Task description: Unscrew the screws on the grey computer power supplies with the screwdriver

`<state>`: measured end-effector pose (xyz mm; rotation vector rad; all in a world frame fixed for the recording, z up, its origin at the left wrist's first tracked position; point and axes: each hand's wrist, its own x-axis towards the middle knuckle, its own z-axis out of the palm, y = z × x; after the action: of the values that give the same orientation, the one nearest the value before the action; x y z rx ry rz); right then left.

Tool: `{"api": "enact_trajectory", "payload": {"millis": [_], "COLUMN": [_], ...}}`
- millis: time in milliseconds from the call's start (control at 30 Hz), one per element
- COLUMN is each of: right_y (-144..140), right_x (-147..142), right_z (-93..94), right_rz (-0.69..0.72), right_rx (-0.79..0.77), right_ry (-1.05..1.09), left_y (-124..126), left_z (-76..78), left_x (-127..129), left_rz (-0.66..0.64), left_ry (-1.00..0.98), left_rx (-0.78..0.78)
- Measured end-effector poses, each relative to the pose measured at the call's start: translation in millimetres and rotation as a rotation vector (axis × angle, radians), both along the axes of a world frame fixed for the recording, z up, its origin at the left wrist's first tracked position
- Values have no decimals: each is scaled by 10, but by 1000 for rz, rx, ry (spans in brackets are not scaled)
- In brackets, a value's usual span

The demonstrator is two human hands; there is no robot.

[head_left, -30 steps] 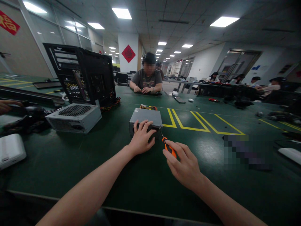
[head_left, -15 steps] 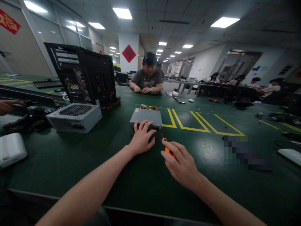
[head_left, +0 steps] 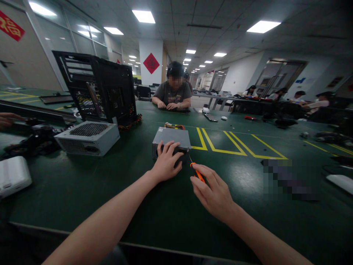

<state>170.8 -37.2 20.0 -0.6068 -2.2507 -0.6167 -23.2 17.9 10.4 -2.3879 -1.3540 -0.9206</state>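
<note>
A small grey power supply box point(head_left: 171, 136) lies on the green table point(head_left: 165, 206) in front of me. My left hand point(head_left: 166, 162) is pressed flat on its near face, fingers spread over the front edge. My right hand point(head_left: 213, 191) grips an orange-handled screwdriver point(head_left: 196, 172). Its thin shaft points up and left, and the tip meets the box's near right corner. Coloured wires point(head_left: 173, 126) stick out behind the box.
A larger grey power supply point(head_left: 87, 137) lies to the left, in front of an open black computer case point(head_left: 99, 88). A white box point(head_left: 12, 176) sits at the far left. Yellow floor-style lines point(head_left: 234, 145) mark the table to the right. A seated person point(head_left: 173, 92) faces me across it.
My right hand has shifted slightly with the screwdriver, twisting it at the box's corner. My left hand stays on the box. The hand at the far left edge has moved a little.
</note>
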Motion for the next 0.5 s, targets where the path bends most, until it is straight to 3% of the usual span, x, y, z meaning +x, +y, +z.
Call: {"api": "enact_trajectory", "payload": {"millis": [333, 500], "right_y": [-3, 0], "right_x": [-26, -3], "right_z": [15, 24], "right_rz": [36, -25], "right_rx": [-4, -28], "right_ry": [21, 62], "left_y": [-11, -2], "left_z": [13, 8], "left_x": [1, -1], "left_rz": [-6, -11], "left_ry": [4, -8], "left_rx": [-4, -4]}}
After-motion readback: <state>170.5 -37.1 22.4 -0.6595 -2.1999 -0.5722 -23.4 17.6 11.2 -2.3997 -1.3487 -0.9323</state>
